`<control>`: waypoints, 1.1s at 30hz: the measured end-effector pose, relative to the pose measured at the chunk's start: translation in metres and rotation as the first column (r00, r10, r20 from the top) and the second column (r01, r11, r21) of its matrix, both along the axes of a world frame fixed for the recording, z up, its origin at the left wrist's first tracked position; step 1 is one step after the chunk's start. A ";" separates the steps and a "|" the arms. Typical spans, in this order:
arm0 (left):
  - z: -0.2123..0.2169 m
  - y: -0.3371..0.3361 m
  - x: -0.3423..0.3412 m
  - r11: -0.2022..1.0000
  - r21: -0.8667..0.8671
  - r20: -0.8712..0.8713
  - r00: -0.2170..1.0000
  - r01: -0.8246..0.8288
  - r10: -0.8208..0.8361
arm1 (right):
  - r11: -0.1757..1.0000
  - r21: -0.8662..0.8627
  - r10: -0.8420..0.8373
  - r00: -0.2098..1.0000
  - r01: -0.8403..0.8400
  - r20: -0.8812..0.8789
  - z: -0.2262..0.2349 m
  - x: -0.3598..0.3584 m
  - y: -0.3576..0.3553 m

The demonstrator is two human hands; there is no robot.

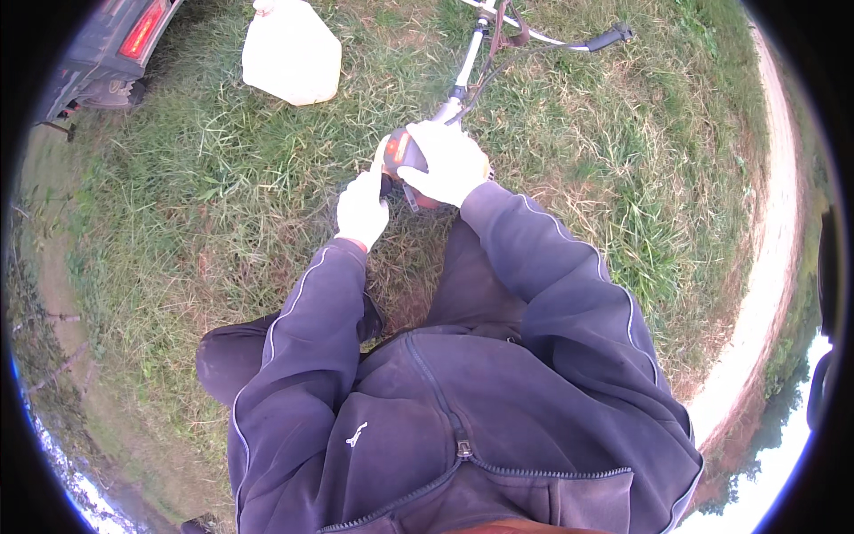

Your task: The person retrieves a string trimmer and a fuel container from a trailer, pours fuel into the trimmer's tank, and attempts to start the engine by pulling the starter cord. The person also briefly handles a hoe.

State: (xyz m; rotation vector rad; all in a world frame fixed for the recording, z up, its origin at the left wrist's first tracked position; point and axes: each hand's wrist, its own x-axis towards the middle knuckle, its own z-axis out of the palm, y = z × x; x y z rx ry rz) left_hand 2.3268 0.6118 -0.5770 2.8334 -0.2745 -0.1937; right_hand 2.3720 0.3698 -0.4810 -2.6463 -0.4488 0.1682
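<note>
A brush cutter lies on the grass before me, its orange and dark engine housing [396, 153] nearest to me and its silver shaft [469, 64] running away from it. My right hand [449, 163] rests over the top and right of the engine, fingers bent around it. On the left side, my left hand [362, 209] is closed against the lower part of the engine, one finger stretched up along the housing. What lies inside its fingers is hidden. Both hands look bright white and overexposed, perhaps gloved. Farther out is the cutter's handlebar with a black grip [609, 37].
A whitish plastic jug [292, 53] stands on the grass, far and left of the engine. At the upper left is the corner of a vehicle with a red light [142, 31]. A pale dirt track [774, 222] curves along the right. My bent knees are close below the engine.
</note>
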 end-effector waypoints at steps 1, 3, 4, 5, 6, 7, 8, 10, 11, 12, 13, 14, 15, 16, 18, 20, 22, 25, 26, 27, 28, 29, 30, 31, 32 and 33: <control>0.003 -0.010 -0.007 0.974 -0.106 -0.104 0.977 -0.198 0.187 | 1.000 -0.004 0.000 1.000 0.000 -0.019 0.005 0.001 0.001; -0.011 -0.004 -0.006 0.839 -0.195 -0.214 0.857 -0.508 0.469 | 1.000 0.013 0.021 0.999 -0.021 -0.025 0.011 0.001 0.011; 0.002 -0.016 0.005 0.633 -0.311 -0.548 0.677 -0.710 0.491 | 1.000 0.009 0.013 1.000 -0.013 -0.020 0.006 0.002 0.006; 0.015 -0.032 0.015 0.373 -0.301 -0.819 0.438 -0.878 0.369 | 1.000 0.005 0.004 1.000 -0.004 -0.015 0.001 0.002 0.001; 0.015 -0.039 0.020 0.266 -0.342 -0.811 0.426 -0.901 0.401 | 1.000 0.010 0.012 1.000 -0.012 -0.002 0.001 0.004 0.004; 0.014 -0.043 0.025 0.327 -0.305 -0.795 0.429 -0.894 0.429 | 1.000 0.010 0.012 1.000 -0.012 0.005 -0.001 0.003 0.005; 0.013 -0.046 0.030 0.386 -0.265 -0.777 0.433 -0.884 0.457 | 1.000 0.009 0.012 1.000 -0.012 0.012 -0.003 0.003 0.005; -0.003 -0.047 0.017 0.831 -0.025 -0.244 0.809 -0.556 0.534 | 1.000 0.019 0.017 1.000 -0.017 0.018 -0.004 0.004 0.007; -0.016 -0.035 0.011 0.915 0.044 -0.168 0.899 -0.402 0.403 | 0.999 0.028 0.022 1.000 -0.023 0.022 -0.003 0.004 0.010; -0.020 -0.026 0.010 0.967 0.116 -0.110 0.965 -0.227 0.240 | 1.000 0.017 0.018 1.000 -0.018 0.017 -0.004 0.003 0.008; -0.019 -0.018 0.011 0.979 0.197 -0.058 0.996 -0.052 0.065 | 1.000 0.007 0.017 1.000 -0.017 0.018 -0.003 0.003 0.007; -0.019 -0.013 0.011 0.988 0.151 -0.025 0.999 -0.026 0.031 | 1.000 -0.002 0.016 1.000 -0.016 0.018 -0.003 0.004 0.006; -0.016 -0.009 0.009 0.994 0.105 0.007 1.000 0.002 -0.003 | 1.000 -0.003 0.011 1.000 -0.011 0.018 -0.003 0.003 0.006; -0.014 -0.005 0.007 0.998 0.060 0.040 0.999 0.031 -0.034 | 1.000 -0.003 0.007 1.000 -0.007 0.018 -0.003 0.003 0.005; -0.001 -0.015 0.000 0.989 -0.086 -0.053 0.992 -0.121 0.117 | 1.000 -0.010 -0.002 1.000 0.003 0.005 -0.002 0.003 0.001; -0.025 -0.003 0.008 0.779 -0.281 -0.410 0.804 -0.560 0.430 | 1.000 0.008 0.025 1.000 -0.025 -0.013 0.004 0.005 0.011; -0.005 -0.026 0.015 0.226 -0.353 -0.839 0.414 -0.908 0.353 | 1.000 0.003 0.010 1.000 -0.010 0.006 -0.005 0.003 0.003; -0.008 -0.054 0.022 -0.081 -0.392 -0.874 0.344 -0.916 0.344 | 1.000 0.000 0.012 1.000 -0.012 0.027 -0.008 0.004 0.005; -0.008 -0.049 0.024 -0.009 -0.375 -0.870 0.349 -0.927 0.348 | 1.000 -0.001 0.014 0.999 -0.014 0.031 -0.009 0.004 0.006; -0.011 -0.043 0.020 0.377 -0.408 -0.674 0.553 -0.832 0.490 | 1.000 0.010 0.014 1.000 -0.014 0.028 -0.010 0.004 0.006; -0.013 -0.036 0.014 0.708 -0.300 -0.430 0.753 -0.639 0.498 | 1.000 0.023 0.014 1.000 -0.015 0.025 -0.012 0.004 0.005; -0.015 -0.031 0.007 0.919 -0.073 -0.187 0.910 -0.388 0.370 | 0.999 0.035 0.015 1.000 -0.016 0.023 -0.013 0.004 0.005; 0.005 -0.029 0.011 0.940 0.005 -0.242 0.911 -0.342 0.333 | 0.999 0.032 0.012 0.999 -0.014 0.052 -0.014 0.005 0.006; 0.002 -0.027 0.012 0.964 0.004 -0.191 0.946 -0.264 0.260 | 0.999 0.029 0.011 0.997 -0.013 0.081 -0.015 0.004 0.007; -0.001 -0.025 0.014 0.983 0.007 -0.141 0.973 -0.185 0.185 | 1.000 0.026 0.009 0.994 -0.012 0.110 -0.015 0.004 0.008; 0.003 -0.019 0.016 0.994 0.023 -0.087 0.990 -0.111 0.113 | 0.999 0.035 0.006 0.993 -0.010 0.115 -0.015 0.004 0.009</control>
